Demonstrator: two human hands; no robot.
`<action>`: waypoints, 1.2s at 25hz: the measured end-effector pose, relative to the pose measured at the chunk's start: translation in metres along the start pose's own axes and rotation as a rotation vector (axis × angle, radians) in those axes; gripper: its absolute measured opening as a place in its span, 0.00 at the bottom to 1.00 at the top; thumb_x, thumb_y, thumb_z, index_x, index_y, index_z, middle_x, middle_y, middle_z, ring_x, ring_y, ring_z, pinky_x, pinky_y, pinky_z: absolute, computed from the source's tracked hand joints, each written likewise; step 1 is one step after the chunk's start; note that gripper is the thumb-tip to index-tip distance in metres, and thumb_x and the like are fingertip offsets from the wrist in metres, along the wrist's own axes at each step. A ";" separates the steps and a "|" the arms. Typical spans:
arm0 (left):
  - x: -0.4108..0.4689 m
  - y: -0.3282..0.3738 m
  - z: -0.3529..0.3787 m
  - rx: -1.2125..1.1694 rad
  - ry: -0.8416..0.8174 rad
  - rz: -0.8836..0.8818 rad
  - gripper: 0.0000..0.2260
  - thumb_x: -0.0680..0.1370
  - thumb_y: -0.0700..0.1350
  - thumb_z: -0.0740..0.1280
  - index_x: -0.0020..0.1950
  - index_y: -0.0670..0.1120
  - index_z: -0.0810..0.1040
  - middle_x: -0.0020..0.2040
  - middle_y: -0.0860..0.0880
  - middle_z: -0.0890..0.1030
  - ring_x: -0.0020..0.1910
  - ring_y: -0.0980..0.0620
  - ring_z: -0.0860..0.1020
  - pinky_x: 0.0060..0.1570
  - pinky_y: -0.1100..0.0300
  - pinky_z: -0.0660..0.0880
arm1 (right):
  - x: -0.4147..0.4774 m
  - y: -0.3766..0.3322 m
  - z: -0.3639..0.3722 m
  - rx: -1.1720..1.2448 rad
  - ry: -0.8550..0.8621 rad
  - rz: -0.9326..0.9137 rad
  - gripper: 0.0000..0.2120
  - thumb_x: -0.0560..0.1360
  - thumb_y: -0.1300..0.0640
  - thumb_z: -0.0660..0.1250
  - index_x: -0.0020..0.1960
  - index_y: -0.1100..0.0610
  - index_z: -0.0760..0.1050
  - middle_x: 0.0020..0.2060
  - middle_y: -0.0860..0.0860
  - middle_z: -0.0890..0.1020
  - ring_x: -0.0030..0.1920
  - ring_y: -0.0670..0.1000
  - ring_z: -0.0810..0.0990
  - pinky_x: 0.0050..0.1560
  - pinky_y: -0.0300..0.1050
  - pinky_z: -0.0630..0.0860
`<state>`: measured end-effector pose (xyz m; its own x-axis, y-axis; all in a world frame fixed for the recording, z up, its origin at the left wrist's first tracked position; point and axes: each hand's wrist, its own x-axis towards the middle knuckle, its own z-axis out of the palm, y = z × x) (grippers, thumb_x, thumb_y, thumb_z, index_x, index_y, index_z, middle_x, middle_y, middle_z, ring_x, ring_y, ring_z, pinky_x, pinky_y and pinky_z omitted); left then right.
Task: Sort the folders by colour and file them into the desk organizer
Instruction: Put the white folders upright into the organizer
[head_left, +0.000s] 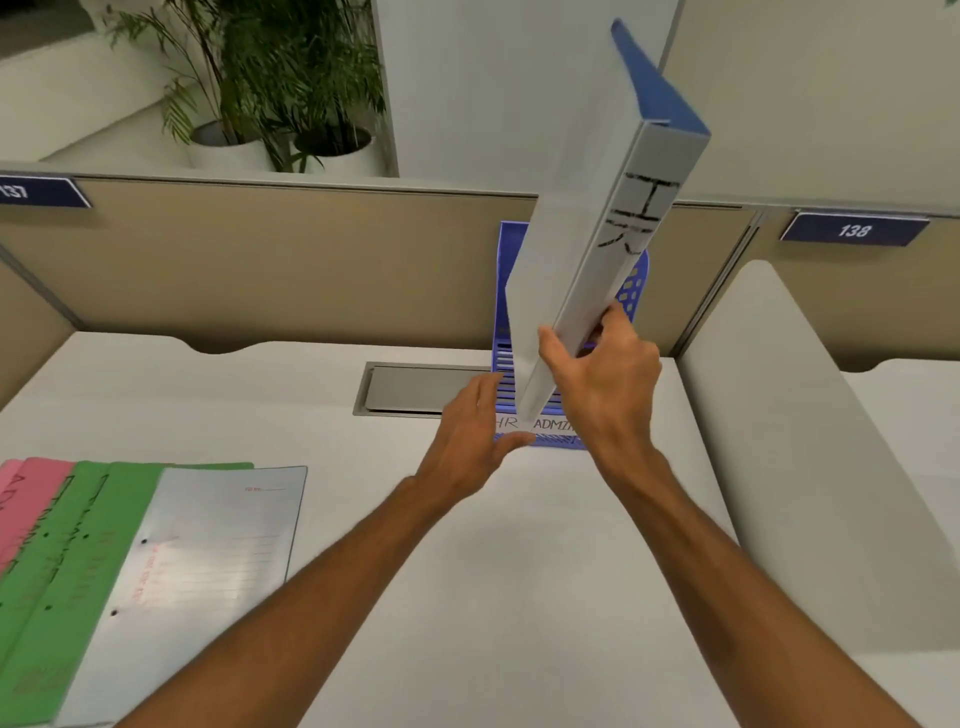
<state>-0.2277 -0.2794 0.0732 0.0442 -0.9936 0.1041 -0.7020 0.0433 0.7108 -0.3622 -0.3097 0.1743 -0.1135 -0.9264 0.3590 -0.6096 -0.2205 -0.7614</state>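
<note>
My right hand (605, 374) grips the lower spine of a blue folder with a grey spine (587, 218), held upright and tilted over the blue desk organizer (506, 291). The folder's bottom corner sits at the organizer's front, near the labels "HR" and "ADMIN". My left hand (470, 431) rests with straight fingers against the organizer's front left edge. On the desk at the lower left lie a grey folder (197, 561), a green folder (67, 571) and a pink folder (26, 499), overlapping.
A tan partition (260, 260) runs along the desk's back edge, with a metal cable hatch (415, 387) left of the organizer. A white divider (810, 415) rises on the right. Potted plants (270, 93) stand beyond the partition.
</note>
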 end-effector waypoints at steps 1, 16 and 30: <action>0.006 -0.010 0.004 0.075 -0.040 -0.002 0.34 0.74 0.57 0.71 0.74 0.48 0.61 0.69 0.49 0.69 0.65 0.54 0.70 0.61 0.61 0.70 | 0.006 0.004 0.003 -0.011 0.001 -0.004 0.27 0.73 0.42 0.71 0.64 0.56 0.71 0.60 0.52 0.81 0.53 0.54 0.83 0.49 0.47 0.82; 0.059 -0.110 0.061 0.299 -0.426 -0.137 0.37 0.81 0.48 0.63 0.79 0.50 0.40 0.80 0.52 0.43 0.79 0.50 0.50 0.74 0.53 0.59 | 0.051 0.067 0.122 -0.233 -0.058 -0.017 0.26 0.73 0.40 0.70 0.62 0.57 0.71 0.56 0.55 0.81 0.53 0.59 0.82 0.48 0.52 0.81; 0.057 -0.133 0.076 0.100 -0.223 -0.173 0.29 0.81 0.47 0.62 0.79 0.55 0.53 0.77 0.54 0.62 0.73 0.49 0.68 0.68 0.56 0.67 | 0.029 0.121 0.197 -0.292 -0.265 0.050 0.23 0.75 0.45 0.69 0.60 0.59 0.70 0.55 0.58 0.82 0.53 0.60 0.83 0.48 0.52 0.82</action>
<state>-0.1858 -0.3496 -0.0683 0.0194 -0.9843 -0.1757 -0.7648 -0.1278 0.6315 -0.2850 -0.4232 -0.0136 0.0343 -0.9889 0.1445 -0.8102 -0.1122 -0.5753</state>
